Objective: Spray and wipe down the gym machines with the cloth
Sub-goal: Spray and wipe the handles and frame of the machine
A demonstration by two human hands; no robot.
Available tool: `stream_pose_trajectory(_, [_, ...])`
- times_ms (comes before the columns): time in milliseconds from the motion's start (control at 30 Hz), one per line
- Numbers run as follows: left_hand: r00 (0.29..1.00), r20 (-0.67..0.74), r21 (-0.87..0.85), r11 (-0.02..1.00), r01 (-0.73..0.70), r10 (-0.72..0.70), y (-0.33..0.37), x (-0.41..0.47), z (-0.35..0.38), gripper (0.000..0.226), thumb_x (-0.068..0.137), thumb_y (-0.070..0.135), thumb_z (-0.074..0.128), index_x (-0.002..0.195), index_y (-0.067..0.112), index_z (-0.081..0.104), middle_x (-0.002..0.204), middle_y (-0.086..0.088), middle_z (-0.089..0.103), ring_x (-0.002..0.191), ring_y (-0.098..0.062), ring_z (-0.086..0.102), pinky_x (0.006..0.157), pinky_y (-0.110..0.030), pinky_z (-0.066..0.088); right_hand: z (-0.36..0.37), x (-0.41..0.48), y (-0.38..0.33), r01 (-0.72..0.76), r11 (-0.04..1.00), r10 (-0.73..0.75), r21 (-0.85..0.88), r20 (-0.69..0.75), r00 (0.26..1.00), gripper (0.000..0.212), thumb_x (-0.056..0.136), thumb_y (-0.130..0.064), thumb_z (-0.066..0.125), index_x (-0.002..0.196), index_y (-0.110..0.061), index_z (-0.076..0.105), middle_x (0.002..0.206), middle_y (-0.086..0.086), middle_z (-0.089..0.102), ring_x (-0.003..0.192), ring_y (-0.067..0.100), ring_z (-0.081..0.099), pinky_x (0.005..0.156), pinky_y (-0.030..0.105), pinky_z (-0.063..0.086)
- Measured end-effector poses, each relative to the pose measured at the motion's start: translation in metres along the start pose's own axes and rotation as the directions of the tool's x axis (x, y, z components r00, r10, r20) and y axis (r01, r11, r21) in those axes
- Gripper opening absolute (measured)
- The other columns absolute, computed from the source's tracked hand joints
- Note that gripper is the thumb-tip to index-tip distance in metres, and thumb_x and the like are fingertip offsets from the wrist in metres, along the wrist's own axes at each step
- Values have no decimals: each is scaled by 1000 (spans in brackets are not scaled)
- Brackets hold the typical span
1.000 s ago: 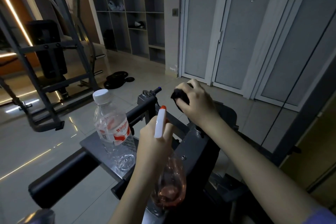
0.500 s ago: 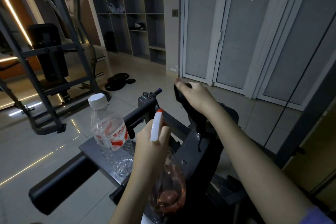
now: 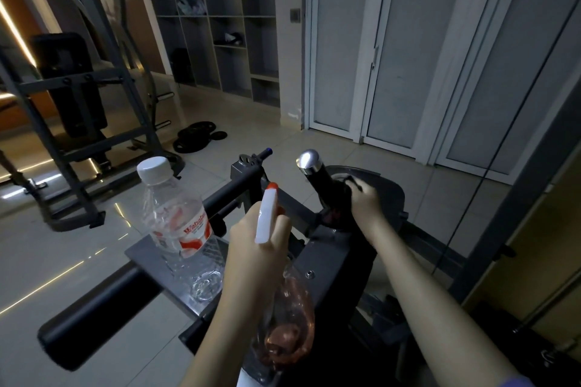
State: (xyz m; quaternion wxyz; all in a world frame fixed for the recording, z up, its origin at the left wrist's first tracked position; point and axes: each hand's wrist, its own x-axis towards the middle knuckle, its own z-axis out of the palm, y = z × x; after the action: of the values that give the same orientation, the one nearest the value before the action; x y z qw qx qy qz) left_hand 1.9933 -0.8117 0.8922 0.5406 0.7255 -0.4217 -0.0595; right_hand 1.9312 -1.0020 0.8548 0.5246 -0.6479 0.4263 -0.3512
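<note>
- The spray bottle (image 3: 267,214) is gripped by the left hand (image 3: 257,239), fingers curled round its neck below the white trigger head. The orange nozzle tip is pointed away from the person, toward the gym machine (image 3: 339,264).
- A pinkish liquid is seen in the clear body of the spray bottle, which hangs below the hand and in front of the machine's dark frame.
- The dark cloth (image 3: 339,203) is clasped by the right hand (image 3: 366,201) and pressed round the black handle (image 3: 317,181) of the machine, partway down its shaft.
- The chrome cap (image 3: 309,160) at the top of the handle is left uncovered, above the cloth and hand.
- A clear water bottle (image 3: 179,223) with a white cap and a red and white label is stood upright on the grey plate (image 3: 141,253) of the machine, its base toward the plate's near edge, just left of the left hand.
- A black padded bar (image 3: 94,308) is seen running out from under the plate's left edge toward the lower left.
- On the tiled floor (image 3: 63,261) beyond, black weight plates (image 3: 196,137) are laid in a loose pile beside a steel rack (image 3: 78,82).
- Open shelving (image 3: 220,25) and pale doors (image 3: 408,41) are seen along the back wall.
</note>
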Motion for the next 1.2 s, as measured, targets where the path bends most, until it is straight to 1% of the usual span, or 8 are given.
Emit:
stream_pose_trajectory(133, [1000, -7, -27, 1000, 8, -8, 2, 2, 0, 14, 77, 22, 38, 78, 10, 44, 78, -21, 53, 71, -38, 50, 62, -57, 44, -4, -7, 28, -128, 986, 135, 104, -65, 989, 42, 101, -26, 38, 139, -10, 44, 140, 9, 47, 128, 26, 44, 94, 26, 34])
stream_pose_trajectory(267, [1000, -4, -41, 999, 15, -15, 1, 4, 0, 13, 77, 22, 38, 79, 9, 42, 80, -24, 52, 73, -37, 51, 63, -57, 44, 11, -6, 1, 54, 990, -39, 134, -111, 993, 36, 100, -34, 39, 121, -14, 60, 123, 5, 60, 112, 22, 55, 77, 19, 40])
stream_pose_trajectory(500, [1000, -6, -18, 1000, 9, -9, -1, 6, 0, 11, 77, 21, 38, 79, 10, 40, 81, -25, 52, 74, -37, 52, 65, -57, 45, 14, -6, 19, 340, 893, -396, -296, -157, 905, 33, 101, -16, 37, 88, 2, 62, 89, 2, 53, 83, 14, 48, 61, 8, 29])
stream_pose_trajectory(667, [1000, 4, -19, 1000, 8, -8, -1, 2, -1, 12, 78, 22, 37, 80, 10, 40, 80, -23, 51, 74, -37, 51, 65, -57, 45, -9, 20, 36, 271, 817, -307, -508, 14, 952, 34, 98, -21, 41, 77, -3, 60, 79, 6, 54, 81, 27, 55, 63, 29, 30])
stream_pose_trajectory(833, [1000, -15, -21, 1000, 0, -1, 0, 3, 0, 13, 78, 20, 37, 80, 8, 42, 80, -24, 52, 71, -38, 50, 60, -56, 43, 4, 18, 32, 125, 988, -129, -93, -38, 991, 36, 101, -31, 36, 97, -8, 62, 90, 5, 63, 88, 19, 59, 80, 33, 45])
stream_pose_trajectory(933, [1000, -13, -27, 1000, 6, -6, 2, 4, 1, 13, 78, 20, 38, 80, 8, 43, 80, -24, 51, 70, -38, 50, 60, -55, 43, 9, -2, 53, 57, 985, -58, -161, -2, 998, 34, 102, -36, 31, 86, -16, 54, 83, 3, 56, 84, 20, 56, 75, 31, 40])
stream_pose_trajectory(1033, [1000, -6, -23, 1000, 3, -3, 1, 3, 2, 13, 78, 21, 38, 80, 8, 43, 79, -25, 51, 69, -39, 49, 60, -55, 43, -2, -15, 76, 167, 948, -169, -269, 15, 985, 33, 101, -33, 36, 113, -11, 59, 115, 9, 56, 110, 25, 53, 94, 41, 44])
stream_pose_trajectory(1200, [1000, -1, -38, 999, 9, -9, 0, 1, 3, 14, 79, 27, 38, 78, 15, 45, 76, -18, 54, 67, -36, 49, 59, -54, 44, -17, -11, 57, 293, 863, -304, -411, 41, 952, 30, 99, -24, 44, 125, -18, 57, 116, 0, 55, 112, 18, 51, 88, 27, 40])
